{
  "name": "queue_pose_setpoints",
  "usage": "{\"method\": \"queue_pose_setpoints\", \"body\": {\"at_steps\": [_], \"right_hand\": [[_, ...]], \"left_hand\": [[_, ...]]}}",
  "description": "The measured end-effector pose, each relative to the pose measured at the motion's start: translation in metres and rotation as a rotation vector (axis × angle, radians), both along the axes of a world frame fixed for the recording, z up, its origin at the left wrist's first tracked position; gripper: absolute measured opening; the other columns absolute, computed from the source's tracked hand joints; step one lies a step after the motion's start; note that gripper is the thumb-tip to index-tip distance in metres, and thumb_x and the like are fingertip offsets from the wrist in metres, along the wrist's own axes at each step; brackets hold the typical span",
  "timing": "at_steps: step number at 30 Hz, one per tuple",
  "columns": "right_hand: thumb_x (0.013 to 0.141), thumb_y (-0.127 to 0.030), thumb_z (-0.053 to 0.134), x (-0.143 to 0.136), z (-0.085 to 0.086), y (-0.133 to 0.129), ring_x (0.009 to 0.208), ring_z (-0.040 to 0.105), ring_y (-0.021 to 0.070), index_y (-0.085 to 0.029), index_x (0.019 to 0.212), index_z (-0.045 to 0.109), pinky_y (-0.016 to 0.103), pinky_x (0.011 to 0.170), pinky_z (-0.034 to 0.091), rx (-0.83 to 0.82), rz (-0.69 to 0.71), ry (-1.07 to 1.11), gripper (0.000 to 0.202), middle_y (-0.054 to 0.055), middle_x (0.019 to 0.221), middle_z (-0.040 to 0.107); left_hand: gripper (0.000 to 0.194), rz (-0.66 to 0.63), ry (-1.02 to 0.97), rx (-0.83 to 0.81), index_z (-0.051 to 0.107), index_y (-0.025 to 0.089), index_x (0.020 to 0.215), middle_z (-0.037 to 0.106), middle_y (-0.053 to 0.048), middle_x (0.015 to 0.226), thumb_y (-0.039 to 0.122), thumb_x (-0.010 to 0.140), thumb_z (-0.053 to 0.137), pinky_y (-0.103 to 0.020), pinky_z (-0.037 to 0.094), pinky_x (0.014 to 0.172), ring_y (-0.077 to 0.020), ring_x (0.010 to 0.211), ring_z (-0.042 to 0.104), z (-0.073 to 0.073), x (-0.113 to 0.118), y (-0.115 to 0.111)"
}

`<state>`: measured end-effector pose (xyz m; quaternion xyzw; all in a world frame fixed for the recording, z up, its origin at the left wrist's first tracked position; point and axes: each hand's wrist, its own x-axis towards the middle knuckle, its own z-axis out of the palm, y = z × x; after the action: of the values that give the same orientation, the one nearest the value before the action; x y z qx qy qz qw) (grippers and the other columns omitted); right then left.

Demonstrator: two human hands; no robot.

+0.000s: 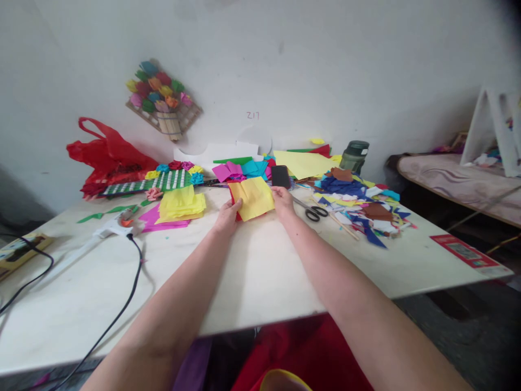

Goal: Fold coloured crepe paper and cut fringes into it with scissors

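Together, two hands (255, 205) hold one yellow sheet (257, 199).

A pale, scuffed wall (325, 65) stood behind a white worktop (260, 282); a dark floor (468, 326) showed beneath, lower right.

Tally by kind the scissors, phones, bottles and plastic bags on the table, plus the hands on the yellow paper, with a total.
Scissors: 1
Phone: 1
Bottle: 1
Plastic bag: 1
Hands on the yellow paper: 2, left hand and right hand
Total: 6
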<state>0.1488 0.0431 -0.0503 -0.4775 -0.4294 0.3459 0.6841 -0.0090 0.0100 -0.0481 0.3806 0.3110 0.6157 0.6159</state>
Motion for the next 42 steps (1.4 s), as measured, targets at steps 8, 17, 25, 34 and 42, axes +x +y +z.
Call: {"method": "queue_pose_setpoints", "body": {"at_steps": [8,17,25,34,42], "right_hand": [[0.058,-0.010,0.049,-0.002,0.011,-0.006,0.073,0.057,0.0122,-0.018,0.077,0.057,0.027,0.073,0.045,0.041,0.175,0.092,0.022,-0.002,0.073,0.062],[0.048,-0.005,0.065,0.004,0.016,-0.024,0.051,0.049,0.0093,-0.021,0.093,0.059,0.023,0.054,0.043,-0.090,0.485,-0.099,0.049,-0.008,0.057,0.055],[0.063,-0.019,0.062,0.004,0.016,-0.015,0.045,0.040,0.0062,-0.017,0.084,0.068,0.019,0.043,0.038,-0.071,0.224,-0.181,0.022,-0.004,0.055,0.054],[0.071,-0.015,0.052,0.006,0.011,-0.005,0.042,0.049,0.0060,-0.015,0.088,0.068,0.019,0.040,0.041,-0.090,0.227,-0.184,0.023,0.001,0.069,0.064],[0.068,-0.015,0.057,0.004,0.016,-0.012,0.049,0.050,0.0050,-0.015,0.085,0.062,0.019,0.047,0.046,-0.056,0.334,-0.176,0.019,0.000,0.076,0.061]], "left_hand": [[0.028,0.041,0.006,-0.005,0.058,0.009,0.099,0.068,-0.013,0.090,0.019,0.073,0.060,-0.041,0.045,0.090,-0.0243,0.097,0.060,0.000,0.000,0.001],[0.022,0.064,-0.004,0.006,0.058,0.010,0.094,0.068,-0.011,0.088,0.019,0.074,0.059,-0.040,0.045,0.091,-0.0232,0.096,0.060,0.000,-0.001,0.001],[0.023,0.117,-0.026,0.022,0.058,0.010,0.097,0.067,-0.012,0.093,0.019,0.076,0.058,-0.038,0.044,0.091,-0.0223,0.096,0.060,-0.004,-0.005,0.006],[0.021,0.115,-0.060,0.011,0.058,0.009,0.098,0.066,-0.013,0.096,0.014,0.078,0.053,-0.039,0.044,0.092,-0.0213,0.095,0.061,-0.003,-0.004,0.007],[0.022,0.133,-0.061,-0.003,0.058,0.008,0.098,0.065,-0.014,0.098,0.015,0.077,0.055,-0.039,0.045,0.090,-0.0226,0.096,0.061,0.000,-0.004,0.005]]}}
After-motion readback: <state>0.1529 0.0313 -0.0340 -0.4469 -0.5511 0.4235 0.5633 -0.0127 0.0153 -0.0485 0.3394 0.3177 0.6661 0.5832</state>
